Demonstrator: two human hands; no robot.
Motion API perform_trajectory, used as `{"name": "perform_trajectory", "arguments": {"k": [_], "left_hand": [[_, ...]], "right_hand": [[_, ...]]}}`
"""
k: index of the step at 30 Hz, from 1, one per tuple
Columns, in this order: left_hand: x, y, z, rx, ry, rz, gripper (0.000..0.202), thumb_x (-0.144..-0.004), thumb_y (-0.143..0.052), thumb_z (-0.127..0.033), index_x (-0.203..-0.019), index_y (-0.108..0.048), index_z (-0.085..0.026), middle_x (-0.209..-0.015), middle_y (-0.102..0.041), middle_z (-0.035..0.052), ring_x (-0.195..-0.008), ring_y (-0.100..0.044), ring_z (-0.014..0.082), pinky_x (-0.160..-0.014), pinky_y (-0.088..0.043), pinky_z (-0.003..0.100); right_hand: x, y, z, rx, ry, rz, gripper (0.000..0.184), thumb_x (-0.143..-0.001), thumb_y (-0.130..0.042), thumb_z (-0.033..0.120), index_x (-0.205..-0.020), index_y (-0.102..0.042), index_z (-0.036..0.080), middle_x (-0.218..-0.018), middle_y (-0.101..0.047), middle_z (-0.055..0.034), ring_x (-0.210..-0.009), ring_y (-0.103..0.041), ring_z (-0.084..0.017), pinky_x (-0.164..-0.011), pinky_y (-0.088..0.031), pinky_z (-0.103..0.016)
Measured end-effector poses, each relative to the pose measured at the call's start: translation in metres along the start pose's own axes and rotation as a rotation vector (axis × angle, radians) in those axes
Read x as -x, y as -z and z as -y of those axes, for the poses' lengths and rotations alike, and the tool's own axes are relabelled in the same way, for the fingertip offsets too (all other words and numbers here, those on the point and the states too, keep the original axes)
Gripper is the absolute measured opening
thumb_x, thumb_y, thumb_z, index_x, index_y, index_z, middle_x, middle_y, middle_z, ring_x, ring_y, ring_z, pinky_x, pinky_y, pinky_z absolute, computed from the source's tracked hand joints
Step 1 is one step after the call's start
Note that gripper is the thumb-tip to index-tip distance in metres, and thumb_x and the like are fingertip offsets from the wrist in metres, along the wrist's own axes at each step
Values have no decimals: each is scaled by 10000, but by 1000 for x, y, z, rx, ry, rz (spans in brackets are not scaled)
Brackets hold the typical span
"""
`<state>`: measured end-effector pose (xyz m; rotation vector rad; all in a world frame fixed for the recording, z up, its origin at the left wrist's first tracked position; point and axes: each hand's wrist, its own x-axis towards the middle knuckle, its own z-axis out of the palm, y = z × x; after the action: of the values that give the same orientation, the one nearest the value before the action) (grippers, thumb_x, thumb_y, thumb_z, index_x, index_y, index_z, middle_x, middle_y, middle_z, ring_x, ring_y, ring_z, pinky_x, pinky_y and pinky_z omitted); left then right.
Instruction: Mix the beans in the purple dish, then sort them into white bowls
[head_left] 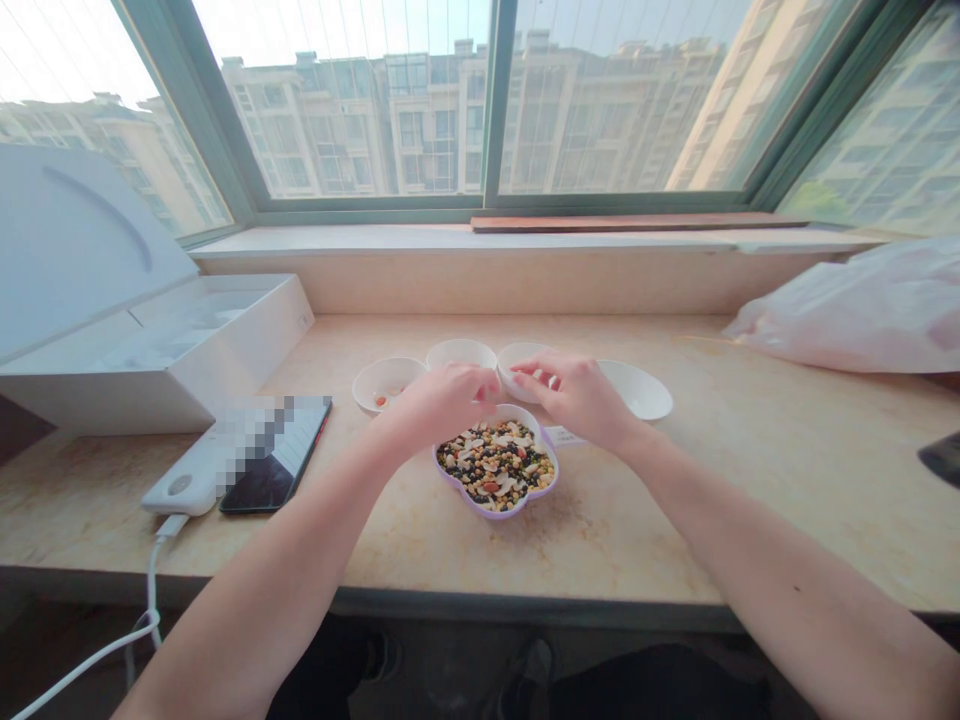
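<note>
Bare forearms (277, 590) reach in over the table (787, 500) from both lower corners, nearest the camera. Well to the left of the left fingers lie a white power bank (180, 480) and a dark phone (262, 480); closer on that side is a white bowl (367, 378) with a few reddish pieces in it. At the left hand (457, 395) the fingers are curled inward, above the back edge of a lavender bowl (499, 512); whether they pinch anything cannot be told. Behind them stands a second white bowl (461, 352). Directly below them, on the near side, the lavender bowl holds mixed beans and nuts (491, 465); its lobed outline gives no clear long axis, and the left hand is the nearer one. At the right hand (574, 390) the fingers are loosely bent with narrow gaps, over a third white bowl (521, 352); any small piece between them is too small to make out. Just right of these fingers sits a fourth white bowl (643, 392).
</note>
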<state>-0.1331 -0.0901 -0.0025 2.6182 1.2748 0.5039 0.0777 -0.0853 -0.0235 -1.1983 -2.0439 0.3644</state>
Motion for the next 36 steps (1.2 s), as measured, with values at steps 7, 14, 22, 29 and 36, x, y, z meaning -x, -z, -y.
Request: {"name": "perform_trajectory", "arguments": {"k": [7, 14, 22, 29, 36], "left_hand": [[6, 7, -8, 52, -88, 455, 99, -807, -741, -238, -891, -793, -250, -806, -735, -32, -663, -622, 109, -538, -361, 221], [3, 3, -13, 30, -120, 547, 112, -822, -682, -202, -810, -788, -236, -776, -738, -35, -642, -608, 106, -499, -333, 220], [2, 2, -8, 81, -116, 514, 104, -814, -716, -192, -823, -802, -250, -842, -778, -37, -718, -674, 116, -564, -396, 202], [1, -4, 2, 163, -166, 371, 190, -835, -681, -112, -869, -816, -242, -909, -806, -20, -829, -719, 135, -726, -484, 211], [3, 1, -1, 154, -124, 379, 232, -855, -650, -98, -887, -823, -250, -912, -813, -28, -803, -729, 128, -679, -477, 208]], "right_hand": [[-6, 7, -25, 384, 46, 48, 290, -1001, -504, 229, -1095, -778, 213, -1135, -756, -96, -986, -688, -262, -896, -504, -389], [-7, 6, -38, 571, -12, 90, 392, -1007, -455, 220, -1319, -688, 178, -1294, -696, -149, -1168, -641, -327, -983, -491, -456], [-6, 5, -30, 503, -30, 32, 338, -989, -529, 282, -1262, -709, 197, -1268, -707, -131, -1180, -649, -326, -992, -495, -472], [-4, 4, -22, 437, -49, -45, 294, -968, -566, 279, -1190, -741, 199, -1252, -713, -120, -1129, -673, -317, -974, -509, -463], [-5, 3, -23, 413, -60, -41, 289, -954, -597, 297, -1192, -737, 213, -1214, -723, -100, -1025, -696, -290, -937, -517, -432]]}}
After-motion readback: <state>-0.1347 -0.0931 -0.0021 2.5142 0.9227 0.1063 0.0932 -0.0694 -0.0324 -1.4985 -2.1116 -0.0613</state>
